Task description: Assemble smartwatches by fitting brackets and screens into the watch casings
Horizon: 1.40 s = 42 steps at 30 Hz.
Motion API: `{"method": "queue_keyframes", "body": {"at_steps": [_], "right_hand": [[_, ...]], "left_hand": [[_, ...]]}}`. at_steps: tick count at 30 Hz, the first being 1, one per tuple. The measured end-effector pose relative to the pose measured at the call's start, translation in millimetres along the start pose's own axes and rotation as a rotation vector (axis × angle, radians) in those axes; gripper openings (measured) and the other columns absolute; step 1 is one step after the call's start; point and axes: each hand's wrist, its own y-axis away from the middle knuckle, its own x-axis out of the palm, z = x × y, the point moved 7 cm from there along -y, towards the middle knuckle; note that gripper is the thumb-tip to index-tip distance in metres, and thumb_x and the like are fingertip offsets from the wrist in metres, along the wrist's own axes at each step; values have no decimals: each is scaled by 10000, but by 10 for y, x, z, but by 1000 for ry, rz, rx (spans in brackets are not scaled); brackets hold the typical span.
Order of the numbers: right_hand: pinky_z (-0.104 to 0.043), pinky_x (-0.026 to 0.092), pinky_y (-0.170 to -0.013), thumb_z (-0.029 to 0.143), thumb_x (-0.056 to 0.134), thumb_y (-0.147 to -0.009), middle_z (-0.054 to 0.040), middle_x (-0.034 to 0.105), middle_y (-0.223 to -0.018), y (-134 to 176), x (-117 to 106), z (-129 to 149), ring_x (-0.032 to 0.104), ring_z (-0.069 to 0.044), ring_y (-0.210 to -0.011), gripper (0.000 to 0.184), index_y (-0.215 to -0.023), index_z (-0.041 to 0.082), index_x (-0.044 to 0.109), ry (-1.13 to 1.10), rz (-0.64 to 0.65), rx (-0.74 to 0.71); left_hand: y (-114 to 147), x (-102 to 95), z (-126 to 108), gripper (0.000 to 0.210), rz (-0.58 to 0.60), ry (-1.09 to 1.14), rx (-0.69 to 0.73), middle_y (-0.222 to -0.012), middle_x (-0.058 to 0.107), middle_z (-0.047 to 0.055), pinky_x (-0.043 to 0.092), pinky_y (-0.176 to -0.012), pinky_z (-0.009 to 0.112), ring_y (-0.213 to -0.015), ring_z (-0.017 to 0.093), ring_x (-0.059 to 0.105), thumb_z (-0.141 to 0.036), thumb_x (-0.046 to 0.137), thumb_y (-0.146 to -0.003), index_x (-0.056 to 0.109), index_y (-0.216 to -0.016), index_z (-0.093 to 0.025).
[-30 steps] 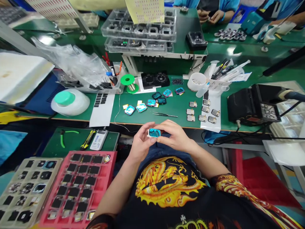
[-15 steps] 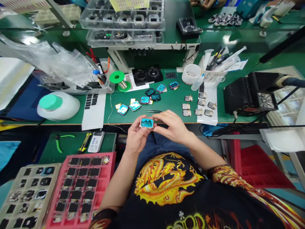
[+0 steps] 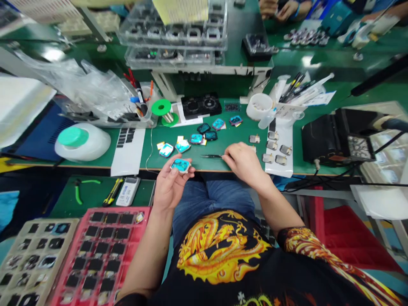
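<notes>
My left hand point(image 3: 168, 187) grips a small watch case point(image 3: 180, 165) with shiny blue film on its face, held up just off the bench's front edge. At the bench edge, my right hand point(image 3: 244, 163) has its fingers closed on the right end of dark tweezers point(image 3: 210, 156), which lie flat with the tips to the left. Several similar blue-faced cases point(image 3: 196, 139) are on the green bench beyond my hands. Silver rectangular modules point(image 3: 272, 145) lie right of my right hand, which hides part of that group.
A solder wire spool point(image 3: 162, 108) and a white bottle point(image 3: 86, 142) stand to the left. At right are a white cup point(image 3: 259, 106) and a black machine point(image 3: 334, 136). A red parts tray point(image 3: 135, 255) is low at left. Another person's hands point(image 3: 283, 10) show at the top.
My right hand has left the watch case and moved right to the tweezers. My left hand has shifted left and slightly down with the case. The camera view has shifted a little.
</notes>
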Motion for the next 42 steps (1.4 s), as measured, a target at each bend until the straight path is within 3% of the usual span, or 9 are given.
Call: {"method": "queue_keyframes", "body": {"at_steps": [5,8,11,15,21,29,32,37,42], "right_hand": [[-334,446,-757,343,699,-1127,-18,803,-873,36,-404,-71,719,-197,-803,181,-988,236,742,-169,-143,137],[-324,481,-781,330,741,-1096,2,781,-839,-11,-699,-1,717,-178,-798,192,-928,237,746,-235,-295,170],[-331,511,-832,334,736,-1105,0,780,-843,-109,-823,103,715,-183,-836,220,-906,241,751,-179,-313,192],[-354,512,-876,368,656,-1161,-21,826,-941,-233,-725,179,722,-203,-909,266,-950,239,754,-10,-237,178],[-337,478,-876,463,646,-1179,-30,842,-1010,-299,-429,166,715,-202,-966,335,-998,229,803,13,-86,98],[-375,522,-930,351,685,-1153,-95,837,-1061,-56,-262,-22,736,-245,-1013,241,-1123,195,867,-29,53,122],[-402,551,-912,270,730,-1102,-86,851,-1023,-17,-267,-69,756,-251,-966,154,-1078,204,867,-156,-52,91],[-440,626,-915,272,714,-1067,-52,865,-1056,-44,-477,-4,786,-241,-985,159,-1065,265,873,-637,-537,51],[-397,659,-837,289,784,-972,-38,861,-993,-171,-370,190,789,-213,-914,108,-984,273,891,-940,-513,-42]], "left_hand": [[-121,100,7,493,21,35,-56,-1167,888,135,730,-820,322,-924,222,865,-446,992,-901,840,-1306,-211],[-244,333,-5,511,85,56,-84,-1163,886,117,721,-799,299,-897,199,846,-437,1012,-866,845,-1304,-233],[-367,573,25,523,151,42,-110,-1158,881,100,713,-781,278,-868,177,824,-456,1025,-842,847,-1286,-244],[-531,708,175,582,163,-9,-157,-1102,879,81,718,-774,272,-824,167,810,-468,1057,-784,847,-1272,-230],[-706,672,321,545,115,-33,-210,-990,851,19,708,-771,224,-812,134,781,-444,1055,-783,856,-1226,-196],[-633,723,378,566,183,-20,-221,-1138,893,102,723,-815,299,-846,185,840,-387,1076,-774,843,-1265,-226],[-626,759,402,566,255,15,-219,-1193,879,105,706,-813,323,-856,185,830,-358,1067,-804,825,-1301,-238],[-653,758,398,596,318,49,-218,-1254,866,90,704,-843,326,-919,202,850,-319,1068,-814,809,-1347,-255],[-617,766,377,587,314,60,-217,-1109,866,32,713,-834,294,-910,189,855,-269,1079,-782,826,-1312,-264]]}}
